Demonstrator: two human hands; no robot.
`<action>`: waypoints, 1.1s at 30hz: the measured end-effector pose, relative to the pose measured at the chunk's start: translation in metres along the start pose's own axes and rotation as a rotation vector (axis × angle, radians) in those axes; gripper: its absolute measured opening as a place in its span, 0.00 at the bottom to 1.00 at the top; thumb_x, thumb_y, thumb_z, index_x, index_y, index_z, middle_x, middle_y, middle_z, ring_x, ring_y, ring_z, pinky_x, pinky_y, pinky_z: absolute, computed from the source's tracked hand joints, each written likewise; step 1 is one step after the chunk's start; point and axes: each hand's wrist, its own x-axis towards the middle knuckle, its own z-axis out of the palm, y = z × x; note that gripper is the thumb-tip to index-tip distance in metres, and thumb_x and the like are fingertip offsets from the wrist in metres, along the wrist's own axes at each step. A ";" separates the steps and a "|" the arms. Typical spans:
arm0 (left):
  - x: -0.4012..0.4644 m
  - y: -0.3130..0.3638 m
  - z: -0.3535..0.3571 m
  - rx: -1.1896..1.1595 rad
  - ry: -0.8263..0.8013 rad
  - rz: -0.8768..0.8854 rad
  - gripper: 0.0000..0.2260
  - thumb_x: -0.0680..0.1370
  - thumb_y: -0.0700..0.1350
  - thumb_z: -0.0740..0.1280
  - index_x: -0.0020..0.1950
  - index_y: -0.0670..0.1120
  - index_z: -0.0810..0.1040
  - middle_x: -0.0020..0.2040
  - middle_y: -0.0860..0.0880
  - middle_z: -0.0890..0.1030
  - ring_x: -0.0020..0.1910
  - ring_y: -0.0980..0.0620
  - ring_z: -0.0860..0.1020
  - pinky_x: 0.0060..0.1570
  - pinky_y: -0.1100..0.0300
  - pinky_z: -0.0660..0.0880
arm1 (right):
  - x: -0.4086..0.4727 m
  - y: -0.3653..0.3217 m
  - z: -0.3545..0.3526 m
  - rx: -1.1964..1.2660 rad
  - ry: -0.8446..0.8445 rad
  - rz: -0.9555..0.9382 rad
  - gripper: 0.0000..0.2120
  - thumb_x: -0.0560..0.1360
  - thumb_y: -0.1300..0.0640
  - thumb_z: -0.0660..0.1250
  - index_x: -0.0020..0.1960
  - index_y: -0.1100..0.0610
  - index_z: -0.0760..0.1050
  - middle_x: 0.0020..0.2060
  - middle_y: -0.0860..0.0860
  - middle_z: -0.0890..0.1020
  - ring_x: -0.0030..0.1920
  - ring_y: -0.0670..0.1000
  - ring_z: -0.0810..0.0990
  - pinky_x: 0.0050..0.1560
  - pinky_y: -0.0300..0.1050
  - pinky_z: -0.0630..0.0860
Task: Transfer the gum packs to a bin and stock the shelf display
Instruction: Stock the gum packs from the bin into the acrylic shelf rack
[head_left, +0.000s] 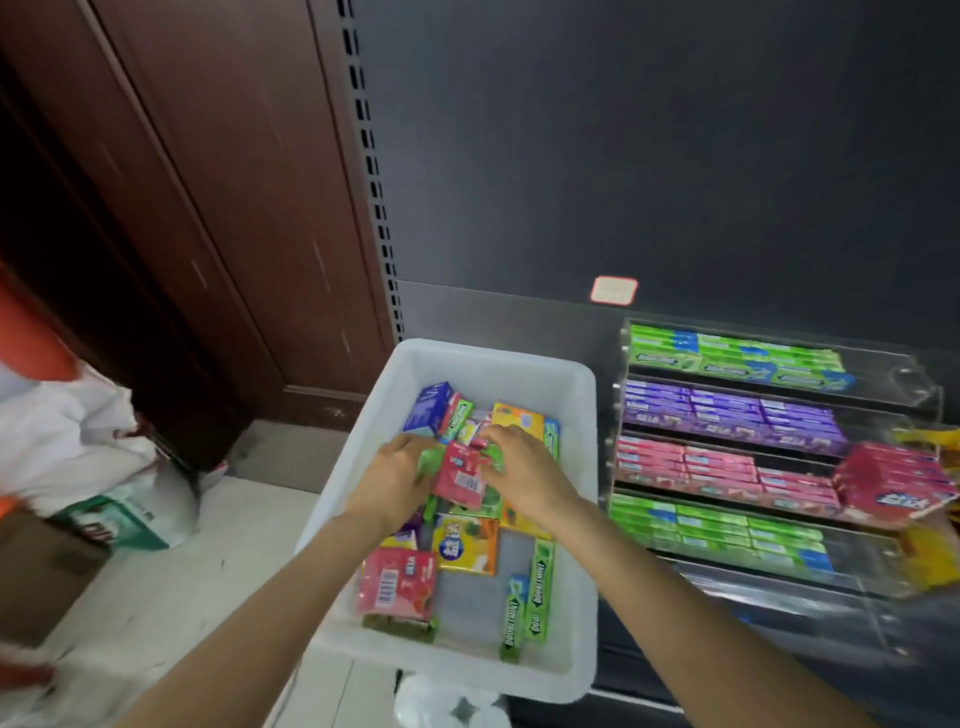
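Observation:
A white plastic bin (576, 519) stands left of the shelf display and holds several loose gum packs in red, green, orange and blue. Both my hands are inside it. My left hand (395, 475) grips a red gum pack (460, 480) by its left edge, with something green under the fingers. My right hand (524, 467) curls over the same pack's upper right corner. A clear tiered display (904, 395) on the right holds rows of green, purple and pink packs. A red multipack box (893, 483) lies tilted on its right side.
Long green Doublemint sticks (537, 592) lie at the bin's near right. Another red pack (397, 582) sits near left. A brown wooden door (208, 208) rises on the left. White bags (78, 447) and a cardboard box (47, 566) sit on the pale floor.

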 end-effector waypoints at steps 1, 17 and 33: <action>0.001 -0.006 0.002 0.004 -0.038 0.012 0.20 0.77 0.40 0.64 0.70 0.44 0.69 0.70 0.44 0.68 0.67 0.45 0.69 0.65 0.62 0.61 | 0.004 -0.002 0.011 -0.037 -0.035 0.033 0.24 0.76 0.57 0.65 0.71 0.57 0.65 0.65 0.55 0.72 0.66 0.54 0.69 0.65 0.46 0.65; 0.019 -0.034 0.013 0.178 -0.245 0.147 0.29 0.77 0.45 0.66 0.75 0.46 0.58 0.76 0.46 0.58 0.75 0.47 0.54 0.71 0.59 0.53 | 0.013 -0.001 0.043 -0.230 -0.078 0.110 0.22 0.76 0.56 0.65 0.70 0.50 0.67 0.54 0.54 0.80 0.52 0.55 0.80 0.49 0.48 0.77; -0.012 -0.035 -0.027 -0.430 0.074 0.110 0.08 0.77 0.44 0.67 0.53 0.44 0.73 0.46 0.51 0.78 0.44 0.56 0.77 0.33 0.76 0.70 | -0.018 -0.024 0.034 0.531 0.092 0.258 0.17 0.73 0.56 0.70 0.60 0.56 0.73 0.46 0.51 0.81 0.50 0.49 0.80 0.50 0.43 0.77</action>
